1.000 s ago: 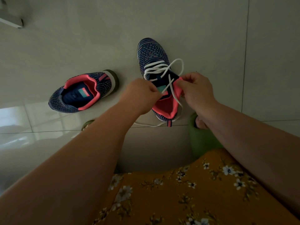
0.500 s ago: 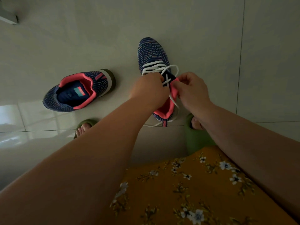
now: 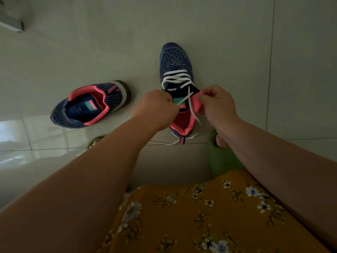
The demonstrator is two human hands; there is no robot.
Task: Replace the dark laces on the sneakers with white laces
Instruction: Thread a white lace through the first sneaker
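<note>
A navy knit sneaker (image 3: 175,61) with a pink collar stands on the floor, toe pointing away, threaded with a white lace (image 3: 176,79). My left hand (image 3: 156,108) pinches one lace end at the shoe's left side. My right hand (image 3: 217,103) pinches the pink collar edge at the right, where the other lace strand crosses. Loose lace trails past the heel onto the floor (image 3: 164,142). A second matching sneaker (image 3: 89,105) lies to the left with no lace visible.
Pale glossy floor tiles (image 3: 91,42) lie all around. My feet in green slippers (image 3: 220,154) sit just behind the laced shoe, the left one (image 3: 94,140) partly hidden by my arm. A yellow floral skirt (image 3: 200,216) fills the bottom. A white object (image 3: 11,25) sits far left.
The loose lace loops above the tongue have been drawn tight across the eyelets. My hands closed in over the shoe, then spread slightly apart.
</note>
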